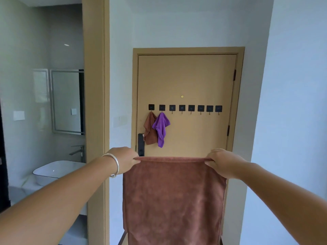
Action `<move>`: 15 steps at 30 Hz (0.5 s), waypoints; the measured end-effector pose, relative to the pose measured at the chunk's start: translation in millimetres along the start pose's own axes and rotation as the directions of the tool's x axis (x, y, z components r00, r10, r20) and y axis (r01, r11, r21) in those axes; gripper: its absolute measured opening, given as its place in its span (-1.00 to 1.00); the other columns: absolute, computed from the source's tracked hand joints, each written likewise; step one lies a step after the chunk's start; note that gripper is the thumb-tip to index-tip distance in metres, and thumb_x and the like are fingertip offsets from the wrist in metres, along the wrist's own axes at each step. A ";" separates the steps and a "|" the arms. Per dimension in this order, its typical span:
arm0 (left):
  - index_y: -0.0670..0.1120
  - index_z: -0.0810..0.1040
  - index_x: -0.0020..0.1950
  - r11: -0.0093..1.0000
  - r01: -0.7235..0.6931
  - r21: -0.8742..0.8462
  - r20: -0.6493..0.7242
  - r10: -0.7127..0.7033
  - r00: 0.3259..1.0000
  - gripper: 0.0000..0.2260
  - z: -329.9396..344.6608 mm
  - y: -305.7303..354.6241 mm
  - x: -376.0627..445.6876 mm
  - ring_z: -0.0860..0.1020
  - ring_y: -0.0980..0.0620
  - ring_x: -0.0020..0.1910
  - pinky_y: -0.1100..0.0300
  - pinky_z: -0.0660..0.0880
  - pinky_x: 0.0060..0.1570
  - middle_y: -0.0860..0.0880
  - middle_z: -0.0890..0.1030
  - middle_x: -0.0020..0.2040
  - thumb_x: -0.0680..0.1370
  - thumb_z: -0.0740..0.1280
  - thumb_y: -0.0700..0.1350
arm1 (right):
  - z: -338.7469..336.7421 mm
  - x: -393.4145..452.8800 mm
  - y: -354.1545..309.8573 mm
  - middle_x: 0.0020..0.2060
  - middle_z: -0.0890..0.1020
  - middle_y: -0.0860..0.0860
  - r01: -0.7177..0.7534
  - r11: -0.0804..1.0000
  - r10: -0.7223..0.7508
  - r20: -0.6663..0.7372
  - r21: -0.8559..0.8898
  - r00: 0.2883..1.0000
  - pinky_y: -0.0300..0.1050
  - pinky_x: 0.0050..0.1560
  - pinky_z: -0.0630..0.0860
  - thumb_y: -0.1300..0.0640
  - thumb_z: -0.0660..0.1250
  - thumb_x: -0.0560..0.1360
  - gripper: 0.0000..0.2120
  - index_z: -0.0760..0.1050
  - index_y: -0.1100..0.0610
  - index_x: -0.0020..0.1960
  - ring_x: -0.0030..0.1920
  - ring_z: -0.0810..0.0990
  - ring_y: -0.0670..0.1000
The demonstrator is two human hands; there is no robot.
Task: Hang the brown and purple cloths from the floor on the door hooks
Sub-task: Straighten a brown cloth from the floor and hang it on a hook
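Observation:
I hold a large brown cloth (173, 200) spread flat in front of me, hanging down from its top edge. My left hand (125, 160) pinches its top left corner and my right hand (222, 160) pinches its top right corner. Ahead is a tan door (194, 82) with a row of several black hooks (191, 108). A small brown cloth (149, 131) hangs from the leftmost hook, and a purple cloth (161, 129) hangs from the second hook. The other hooks are bare.
A black door handle (141, 145) sits at the door's left edge, below the hung cloths. To the left, an open doorway shows a bathroom with a white basin (53, 171), a tap and a mirror (67, 101). White walls flank the door.

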State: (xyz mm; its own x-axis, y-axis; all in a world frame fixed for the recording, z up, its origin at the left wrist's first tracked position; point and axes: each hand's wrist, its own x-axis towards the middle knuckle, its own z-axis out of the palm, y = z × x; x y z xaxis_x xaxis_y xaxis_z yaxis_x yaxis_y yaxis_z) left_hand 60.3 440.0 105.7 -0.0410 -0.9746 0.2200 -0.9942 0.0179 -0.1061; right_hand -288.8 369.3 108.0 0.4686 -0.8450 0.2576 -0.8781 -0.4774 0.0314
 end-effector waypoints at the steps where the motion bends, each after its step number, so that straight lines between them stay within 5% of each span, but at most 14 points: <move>1: -0.02 0.52 -0.17 1.000 0.002 0.009 -0.003 -0.002 1.000 -0.65 3.5 -1.9 17.0 0.49 0.02 -0.27 0.16 0.38 -0.27 0.00 0.56 -0.21 0.64 0.06 0.11 | 3.8 17.2 7.2 0.05 0.49 -0.13 0.004 1.000 -0.004 -0.007 0.003 1.000 -0.07 0.20 0.41 -0.11 0.04 0.62 -0.65 0.54 -0.07 0.20 0.16 0.45 -0.05; 9: 0.01 0.50 -0.16 0.997 0.021 0.070 -0.060 -0.017 0.998 -0.70 10.3 -11.1 161.3 0.53 0.00 -0.18 0.13 0.41 -0.19 0.02 0.57 -0.15 0.64 0.07 0.08 | 27.0 161.1 74.8 0.17 0.53 -0.08 0.001 0.999 0.002 -0.053 0.050 0.999 -0.03 0.25 0.38 -0.08 0.06 0.62 -0.67 0.55 -0.06 0.19 0.27 0.42 0.00; 15: 0.05 0.52 -0.13 0.995 0.028 0.098 -0.127 -0.015 0.992 -0.70 34.8 -25.3 250.0 0.52 0.02 -0.16 0.15 0.39 -0.20 0.04 0.56 -0.15 0.63 0.05 0.07 | 51.2 253.7 106.5 -0.02 0.48 -0.09 0.007 0.999 -0.005 -0.055 0.049 0.999 -0.06 0.06 0.48 -0.07 0.08 0.61 -0.69 0.56 -0.01 0.12 -0.01 0.49 -0.03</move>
State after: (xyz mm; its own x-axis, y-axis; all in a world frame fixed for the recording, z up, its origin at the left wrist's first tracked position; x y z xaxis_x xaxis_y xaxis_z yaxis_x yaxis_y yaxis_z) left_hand 78.7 188.2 129.7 -0.0382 -0.9385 0.3432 -0.9804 -0.0313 -0.1945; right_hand -258.5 91.8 127.2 0.4667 -0.8284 0.3097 -0.8690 -0.4947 -0.0137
